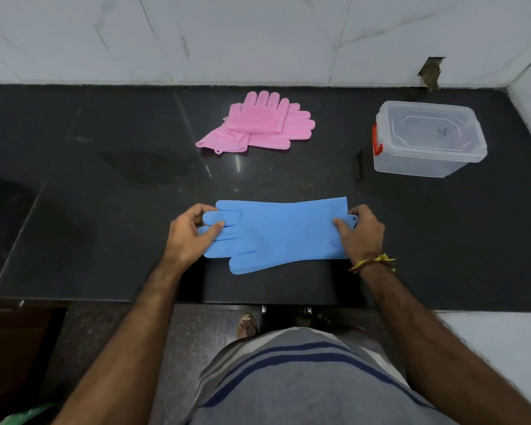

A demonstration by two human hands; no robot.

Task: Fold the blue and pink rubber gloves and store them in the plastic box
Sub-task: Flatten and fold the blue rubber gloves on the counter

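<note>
The blue rubber gloves (276, 234) lie flat and stretched sideways on the black counter, fingers pointing left and cuff to the right. My left hand (190, 234) pinches the glove fingers at the left end. My right hand (360, 233) grips the cuff at the right end. The pink rubber gloves (258, 124) lie in a loose overlapping pile farther back, near the wall. The clear plastic box (426, 139), with a red latch on its left side and its lid on, stands at the back right.
The black counter (105, 179) runs wall to wall, with its front edge just below the blue gloves. A white tiled wall (258, 35) backs it, and a white side wall closes the right end.
</note>
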